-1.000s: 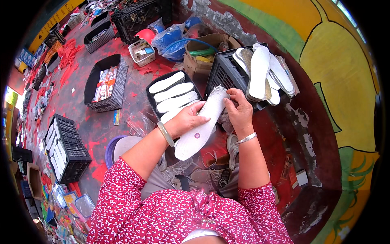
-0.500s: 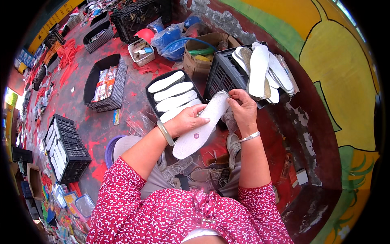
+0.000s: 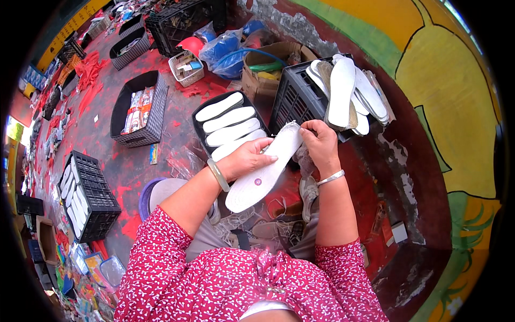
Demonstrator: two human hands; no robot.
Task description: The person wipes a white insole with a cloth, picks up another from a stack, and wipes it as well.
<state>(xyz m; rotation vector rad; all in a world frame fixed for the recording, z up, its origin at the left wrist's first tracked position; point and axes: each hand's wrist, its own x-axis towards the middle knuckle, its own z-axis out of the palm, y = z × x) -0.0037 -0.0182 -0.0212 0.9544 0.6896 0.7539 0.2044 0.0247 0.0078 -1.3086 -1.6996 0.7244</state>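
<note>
My left hand point(image 3: 248, 160) is closed around the middle of a white insole point(image 3: 267, 176), its thumb lying on top. The insole slants, with its broad rounded end toward me and its far end frayed; a small round purple mark shows on it. At that frayed end, my right hand point(image 3: 323, 146) is closed in a pinch on the edge, fingertips partly hidden. Just beyond my left hand, several white insoles point(image 3: 229, 119) lie side by side in a black tray point(image 3: 200, 136). Near my right hand, more insoles point(image 3: 341, 92) are heaped on a dark grey crate point(image 3: 290, 102).
On the left, a black crate point(image 3: 100, 203) holds more white insoles. A checked basket point(image 3: 137, 140) contains packets. Behind the tray stand a cardboard box point(image 3: 256, 85) and a small white basket point(image 3: 189, 79). A painted wall point(image 3: 450, 107) rises on the right. Red scraps litter the floor.
The insole's near end has shifted slightly left. My right hand has moved a little, still at the frayed end. My left hand keeps the same hold.
</note>
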